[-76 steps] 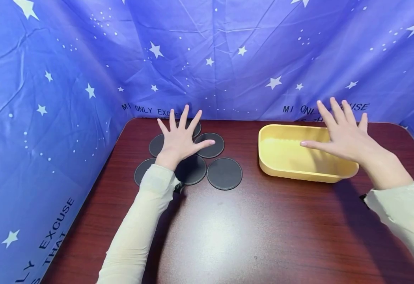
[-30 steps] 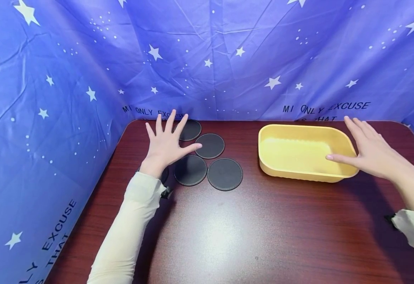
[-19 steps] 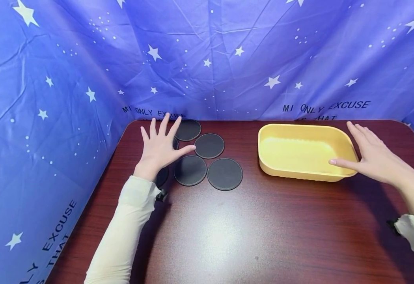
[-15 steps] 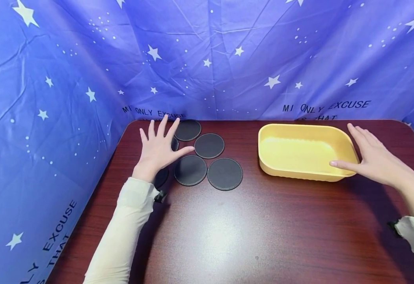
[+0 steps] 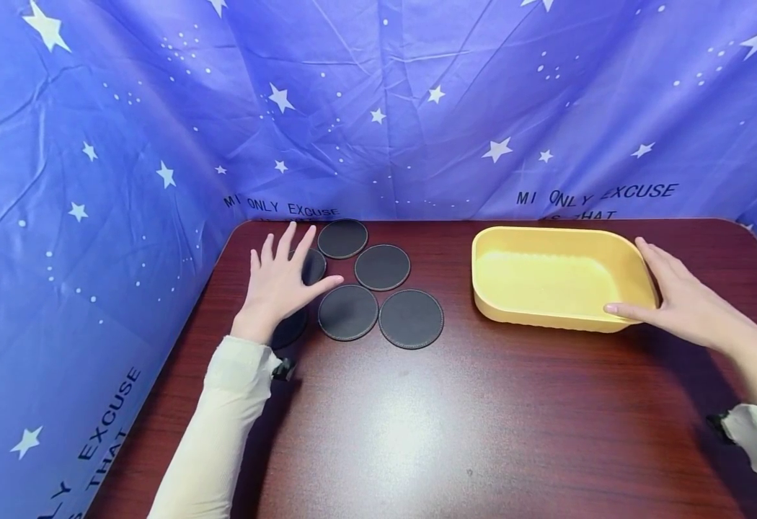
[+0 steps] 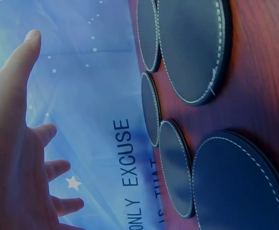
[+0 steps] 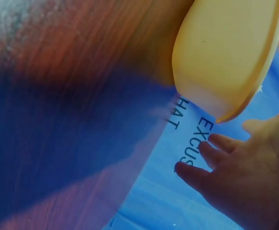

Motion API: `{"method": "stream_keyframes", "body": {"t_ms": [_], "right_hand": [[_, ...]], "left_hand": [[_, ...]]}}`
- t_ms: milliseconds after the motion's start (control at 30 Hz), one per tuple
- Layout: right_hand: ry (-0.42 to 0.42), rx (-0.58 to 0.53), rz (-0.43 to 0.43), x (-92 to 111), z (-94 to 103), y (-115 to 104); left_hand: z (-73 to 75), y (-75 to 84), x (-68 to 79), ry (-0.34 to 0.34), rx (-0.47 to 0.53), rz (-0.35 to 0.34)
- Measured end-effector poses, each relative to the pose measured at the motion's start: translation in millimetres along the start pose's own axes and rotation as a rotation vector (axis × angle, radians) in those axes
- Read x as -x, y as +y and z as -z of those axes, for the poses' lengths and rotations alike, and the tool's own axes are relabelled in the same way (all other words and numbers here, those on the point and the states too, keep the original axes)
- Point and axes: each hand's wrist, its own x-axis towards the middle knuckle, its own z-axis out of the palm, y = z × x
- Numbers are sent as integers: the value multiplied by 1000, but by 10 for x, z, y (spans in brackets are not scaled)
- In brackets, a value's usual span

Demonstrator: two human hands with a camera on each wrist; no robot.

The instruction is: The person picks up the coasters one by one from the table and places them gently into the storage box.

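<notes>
Six black round coasters laid flat on left of worktop; two partly screened by left hand, fingers spread wide, nothing held. Yellow tub set at right, its right end flanked by right hand, thumb and fingers parted, nothing gripped. Worktop backed by blue star-printed cloth; "MI ONLY EXCUSE" and, at left, "THAT" can be read.

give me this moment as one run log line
left hand: open, raised by six black discs | right hand: open, at right end of yellow tray, contact unclear | discs and tray: on table
</notes>
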Motion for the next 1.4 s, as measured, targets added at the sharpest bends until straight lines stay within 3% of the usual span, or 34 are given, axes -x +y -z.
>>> {"method": "stream_keyframes", "body": {"t_ms": [533, 1400], "right_hand": [[-10, -38, -57, 85, -55, 78], [-29, -166, -61, 124, -122, 149]], "left_hand": [[-25, -216, 142, -67, 55, 47], [-64, -793, 544, -141, 289, 167]]}}
